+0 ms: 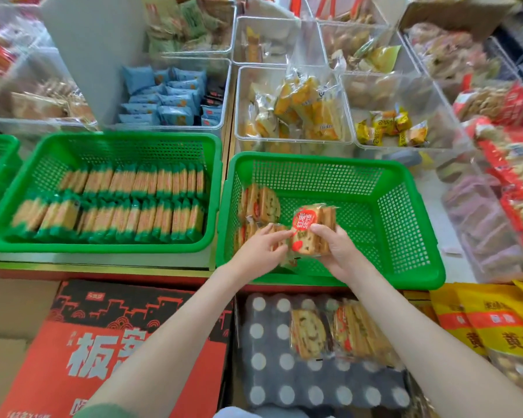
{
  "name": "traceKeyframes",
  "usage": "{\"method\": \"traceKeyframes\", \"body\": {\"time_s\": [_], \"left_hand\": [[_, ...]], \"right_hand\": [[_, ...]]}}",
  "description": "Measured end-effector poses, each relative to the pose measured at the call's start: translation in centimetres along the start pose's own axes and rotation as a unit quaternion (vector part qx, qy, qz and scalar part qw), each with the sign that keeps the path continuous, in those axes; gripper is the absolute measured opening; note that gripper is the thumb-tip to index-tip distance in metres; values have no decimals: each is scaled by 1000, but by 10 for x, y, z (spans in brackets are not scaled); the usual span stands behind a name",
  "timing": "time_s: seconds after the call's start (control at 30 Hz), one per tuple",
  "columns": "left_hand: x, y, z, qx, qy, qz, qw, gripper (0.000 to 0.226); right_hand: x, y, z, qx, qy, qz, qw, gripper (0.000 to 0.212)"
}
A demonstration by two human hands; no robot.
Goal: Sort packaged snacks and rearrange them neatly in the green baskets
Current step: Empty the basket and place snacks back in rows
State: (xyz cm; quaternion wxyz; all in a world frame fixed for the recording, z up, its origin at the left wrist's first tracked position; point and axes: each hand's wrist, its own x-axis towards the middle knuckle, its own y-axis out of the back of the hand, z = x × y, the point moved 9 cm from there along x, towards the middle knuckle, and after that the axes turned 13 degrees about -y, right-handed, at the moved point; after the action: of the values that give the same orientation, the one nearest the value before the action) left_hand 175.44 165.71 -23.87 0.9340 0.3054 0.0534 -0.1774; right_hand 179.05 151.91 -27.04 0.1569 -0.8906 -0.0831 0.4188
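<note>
Two green baskets sit side by side. The left basket point(103, 143) holds two neat rows of green-edged cracker packs point(118, 203). The right basket point(405, 224) has a few clear packs of sliced cake with red labels standing at its left wall point(258, 202). My right hand point(341, 251) grips a stack of the same red-label cake packs point(310, 227) low over the basket's front left. My left hand point(261, 251) pinches the stack's left side, fingers curled on the wrappers.
More cake packs point(338, 331) lie on a grey polka-dot cloth point(272, 357) in front of me. A red carton point(118, 348) sits at the lower left, yellow bags point(489, 321) at the lower right. Clear bins of snacks point(296, 107) line the back.
</note>
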Motion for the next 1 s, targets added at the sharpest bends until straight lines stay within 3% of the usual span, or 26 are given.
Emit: {"method": "traceKeyframes", "body": {"time_s": [0.07, 0.13, 0.23, 0.3, 0.4, 0.47, 0.57, 0.67, 0.8, 1.0], "left_hand": [[11, -2, -10, 103, -12, -28, 994, 48], [20, -1, -23, 222, -7, -28, 975, 60], [29, -8, -46, 279, 29, -53, 958, 75], [32, -17, -56, 286, 38, -93, 953, 77], [35, -26, -65, 295, 42, -150, 943, 75], [34, -29, -69, 285, 34, -180, 941, 69], [33, -29, -72, 239, 21, -207, 949, 62], [34, -29, -74, 255, 12, -223, 941, 65], [38, -31, -74, 305, 25, -191, 933, 67], [38, -31, -68, 320, 33, -183, 929, 69]], "right_hand": [[16, 10, -3, -10, -4, 41, 999, 43], [27, 19, -11, -100, 16, 105, 989, 46], [35, 22, -19, -374, 37, 197, 905, 62], [46, 24, 0, -450, -32, 179, 874, 78], [58, 22, 34, -429, -143, 113, 885, 84], [63, 19, 38, -428, -148, 100, 886, 72], [66, 25, 35, -486, -132, 112, 856, 65], [69, 28, 33, -520, -146, 113, 834, 72], [66, 30, 39, -505, -199, 44, 838, 86], [61, 30, 52, -634, -206, 46, 744, 76]]}}
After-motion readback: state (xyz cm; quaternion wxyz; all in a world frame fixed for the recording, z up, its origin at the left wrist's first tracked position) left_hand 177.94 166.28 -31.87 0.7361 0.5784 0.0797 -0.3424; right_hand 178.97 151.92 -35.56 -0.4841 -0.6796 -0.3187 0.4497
